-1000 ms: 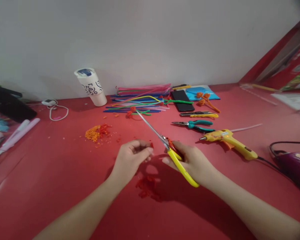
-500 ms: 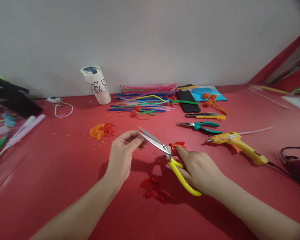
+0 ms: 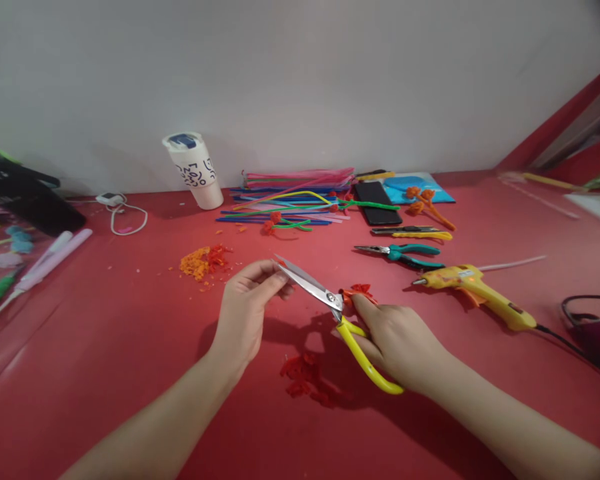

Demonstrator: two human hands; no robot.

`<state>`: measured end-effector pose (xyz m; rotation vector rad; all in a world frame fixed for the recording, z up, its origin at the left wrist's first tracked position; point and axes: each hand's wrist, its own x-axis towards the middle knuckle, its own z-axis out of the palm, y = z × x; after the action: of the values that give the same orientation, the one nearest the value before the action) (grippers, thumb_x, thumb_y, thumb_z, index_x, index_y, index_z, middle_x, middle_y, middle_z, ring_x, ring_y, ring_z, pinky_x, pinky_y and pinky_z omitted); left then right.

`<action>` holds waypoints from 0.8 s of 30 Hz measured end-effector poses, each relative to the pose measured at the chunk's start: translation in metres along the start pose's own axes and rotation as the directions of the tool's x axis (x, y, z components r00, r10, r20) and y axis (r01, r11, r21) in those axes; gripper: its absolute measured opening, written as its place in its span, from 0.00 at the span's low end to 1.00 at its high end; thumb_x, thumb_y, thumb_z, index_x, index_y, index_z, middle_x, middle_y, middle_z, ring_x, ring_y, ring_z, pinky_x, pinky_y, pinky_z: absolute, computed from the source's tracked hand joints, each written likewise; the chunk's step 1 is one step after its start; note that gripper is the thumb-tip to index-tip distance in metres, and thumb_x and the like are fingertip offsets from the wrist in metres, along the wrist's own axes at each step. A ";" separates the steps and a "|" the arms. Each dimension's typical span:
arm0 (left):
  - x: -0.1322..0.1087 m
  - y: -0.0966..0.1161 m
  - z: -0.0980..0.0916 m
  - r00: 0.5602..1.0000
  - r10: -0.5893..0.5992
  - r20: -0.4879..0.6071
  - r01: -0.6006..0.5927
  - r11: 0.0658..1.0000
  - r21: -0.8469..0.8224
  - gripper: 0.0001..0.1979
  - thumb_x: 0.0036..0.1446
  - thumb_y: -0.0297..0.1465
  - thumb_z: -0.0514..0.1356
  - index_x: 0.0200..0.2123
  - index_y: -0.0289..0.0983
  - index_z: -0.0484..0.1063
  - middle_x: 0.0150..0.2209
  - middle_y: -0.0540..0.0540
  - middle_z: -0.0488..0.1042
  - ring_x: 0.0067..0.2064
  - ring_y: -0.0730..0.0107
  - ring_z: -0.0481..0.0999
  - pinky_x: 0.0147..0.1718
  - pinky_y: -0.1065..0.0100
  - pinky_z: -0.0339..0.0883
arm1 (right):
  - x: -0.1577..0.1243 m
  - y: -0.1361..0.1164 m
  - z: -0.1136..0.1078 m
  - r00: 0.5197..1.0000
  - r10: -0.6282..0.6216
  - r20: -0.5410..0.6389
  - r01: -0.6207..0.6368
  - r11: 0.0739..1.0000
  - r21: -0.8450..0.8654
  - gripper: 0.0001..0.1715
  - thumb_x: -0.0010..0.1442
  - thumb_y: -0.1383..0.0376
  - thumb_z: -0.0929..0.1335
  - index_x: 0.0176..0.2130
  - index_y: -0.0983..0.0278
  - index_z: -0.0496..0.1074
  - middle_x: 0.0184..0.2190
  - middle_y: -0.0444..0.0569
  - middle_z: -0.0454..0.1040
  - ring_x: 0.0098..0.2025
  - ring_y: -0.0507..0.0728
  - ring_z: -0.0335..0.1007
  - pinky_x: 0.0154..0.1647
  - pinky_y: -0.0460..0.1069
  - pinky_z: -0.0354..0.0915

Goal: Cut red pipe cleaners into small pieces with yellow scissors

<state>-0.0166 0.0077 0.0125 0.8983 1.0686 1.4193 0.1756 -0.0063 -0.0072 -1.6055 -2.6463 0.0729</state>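
Pinches a small red scrap [image 3: 281, 263] between thumb and fingertips of the left hand [image 3: 243, 303]; to the right, grasps yellow-handled scissors [image 3: 331, 297] in the right hand [image 3: 395, 339], with a crumpled orange-red piece [image 3: 359, 291] tucked by the forefinger, just beside the pivot. All raised over the near middle of a red table [image 3: 145, 347].

Could nick a fingertip at left, judging by the blade points right beside the thumb and by so little scrap to hold. Could lose the scrap, too, through a slack pinch or a push from the blades. Farther right, could let the orange-red piece slip, from sharing one hand with the handles, or catch it near the pivot in a full squeeze. At far right, could knock the hot glue gun [image 3: 475, 287] with a wide swing.

At left, beyond the left hand, a heap of clippings [image 3: 205, 262], orange and crumbly, redder on its right. At the left fingertips, just a sliver of bright red scrap, mostly hidden; hard to tell whether between the blades or beside them. Nearer, below the scissors, a loose pile of red snippets [image 3: 301, 373], curled, half lost against the red surface. Then tilted scissors, silver blades slightly parted, tips toward the far left. Last, by the right forefinger, an orange-red piece, bunched, ragged-edged.
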 end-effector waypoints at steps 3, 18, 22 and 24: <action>0.000 0.000 0.000 1.000 0.001 0.010 -0.001 1.000 -0.010 0.01 0.44 0.26 0.59 0.24 0.35 0.70 0.21 0.53 0.69 0.23 0.80 0.67 0.26 0.75 0.61 | 0.000 0.000 0.001 1.000 -0.003 0.000 0.003 1.000 0.007 0.25 0.57 0.49 0.50 0.34 0.66 0.59 0.18 0.48 0.69 0.19 0.56 0.65 0.19 0.47 0.40; 0.000 0.000 0.000 1.000 0.004 -0.004 -0.004 1.000 -0.027 0.02 0.43 0.26 0.59 0.25 0.34 0.70 0.22 0.52 0.71 0.23 0.80 0.67 0.25 0.75 0.61 | 0.002 0.001 0.001 0.999 0.041 -0.030 -0.039 0.998 0.038 0.24 0.55 0.47 0.52 0.27 0.63 0.59 0.14 0.46 0.65 0.16 0.54 0.61 0.17 0.46 0.39; -0.001 -0.001 0.001 0.995 -0.068 0.079 0.067 0.998 0.019 0.02 0.45 0.27 0.59 0.25 0.34 0.69 0.22 0.52 0.70 0.23 0.80 0.67 0.25 0.76 0.61 | 0.004 -0.003 -0.008 0.991 0.122 0.048 -0.130 0.962 0.239 0.21 0.53 0.48 0.56 0.26 0.62 0.59 0.16 0.44 0.66 0.17 0.52 0.61 0.18 0.45 0.43; -0.002 -0.003 0.003 0.982 -0.131 0.139 0.124 0.990 0.061 0.03 0.46 0.27 0.58 0.26 0.34 0.68 0.22 0.51 0.70 0.23 0.80 0.67 0.25 0.76 0.61 | 0.005 -0.005 -0.012 0.988 0.132 0.083 -0.153 0.926 0.345 0.18 0.54 0.50 0.57 0.27 0.61 0.59 0.18 0.45 0.66 0.19 0.52 0.62 0.19 0.44 0.46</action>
<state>-0.0129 0.0057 0.0106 0.9376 1.0405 1.2082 0.1698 -0.0037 0.0049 -1.6845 -2.3727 0.5708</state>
